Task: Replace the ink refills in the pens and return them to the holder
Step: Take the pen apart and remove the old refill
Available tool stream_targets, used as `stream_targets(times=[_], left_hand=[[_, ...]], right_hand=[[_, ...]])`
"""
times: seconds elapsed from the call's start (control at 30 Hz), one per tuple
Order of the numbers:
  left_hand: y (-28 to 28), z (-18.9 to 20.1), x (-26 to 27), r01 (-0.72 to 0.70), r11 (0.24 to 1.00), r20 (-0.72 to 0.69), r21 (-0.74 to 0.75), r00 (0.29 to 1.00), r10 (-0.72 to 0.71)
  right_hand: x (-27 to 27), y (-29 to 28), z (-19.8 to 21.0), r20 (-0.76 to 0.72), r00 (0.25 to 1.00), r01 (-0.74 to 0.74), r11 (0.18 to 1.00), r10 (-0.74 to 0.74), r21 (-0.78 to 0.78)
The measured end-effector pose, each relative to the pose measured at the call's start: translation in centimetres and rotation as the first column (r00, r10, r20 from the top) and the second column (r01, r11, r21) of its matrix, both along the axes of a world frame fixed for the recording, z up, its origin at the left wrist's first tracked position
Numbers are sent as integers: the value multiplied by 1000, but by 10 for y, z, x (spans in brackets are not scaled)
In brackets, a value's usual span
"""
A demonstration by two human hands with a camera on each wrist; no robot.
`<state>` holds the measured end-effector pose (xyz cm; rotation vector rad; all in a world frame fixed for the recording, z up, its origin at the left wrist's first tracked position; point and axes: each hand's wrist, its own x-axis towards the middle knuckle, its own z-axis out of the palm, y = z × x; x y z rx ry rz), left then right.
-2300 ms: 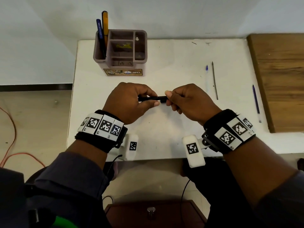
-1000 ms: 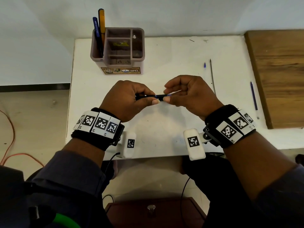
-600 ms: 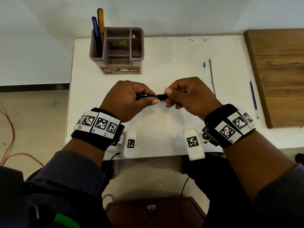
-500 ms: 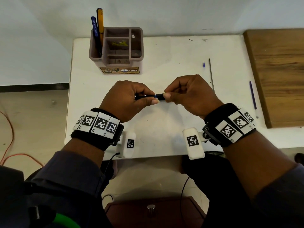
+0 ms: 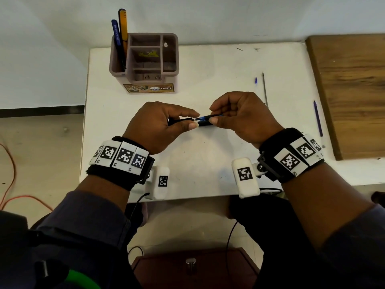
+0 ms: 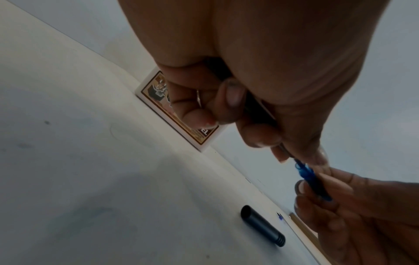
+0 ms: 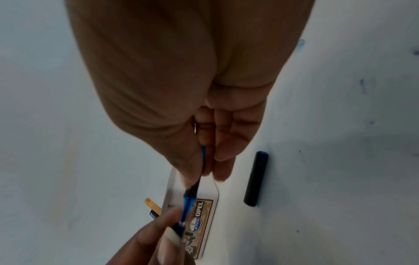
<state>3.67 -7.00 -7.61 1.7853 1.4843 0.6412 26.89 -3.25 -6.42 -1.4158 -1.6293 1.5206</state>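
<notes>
The head camera looks steeply down on the white surface (image 5: 208, 163) from above. Each wrist camera peers close along its own hand toward the fingertips. All three share the holder (image 5: 145, 59) and the meeting fingertips.

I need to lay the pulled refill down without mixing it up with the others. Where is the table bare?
Bare: the table between the holder and the loose refills, and the near strip between the wrists. Crowded: under the hands, where the black pen section lies, and the right edge by the wooden board.
</notes>
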Motion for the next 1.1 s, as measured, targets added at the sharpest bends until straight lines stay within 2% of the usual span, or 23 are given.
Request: stream_targets(times=[0.2,0.33,0.5,0.63,0.73,0.83,0.93,1.0,1.1], left_hand=[[0,0,0,-11,999,-14,51,1000,11],[0,0,-2,-29,998,-12,55,999,30],[1,0,-4,-33,999,6,41,999,33],[1,-1,-4,-54,998,28,22,998,54],[1,-2,-4,-69,998,44,4,997,68],[2,-3,-5,-87,996,46,2,995,87],[3,-4,-6,-109,994,53,12,993,108],[3,-4,-6,-124,992,54,25,991,123],[3,-2,-6,-125,991,49,44,991,123]], right_hand=[[3,1,1,-24,1000,16,1000,-16,7],[10,5,1,-138,985,93,994,-99,-50],[17,10,3,-263,929,228,962,-261,-151],[17,11,0,-320,888,272,938,-330,-213],[14,11,1,-356,845,285,899,-399,-331],[11,10,2,-328,824,267,828,-461,-493],[5,6,6,-250,849,244,764,-466,-597],[-1,2,6,-197,878,243,760,-437,-602],[-12,-6,4,-135,934,216,822,-331,-526]])
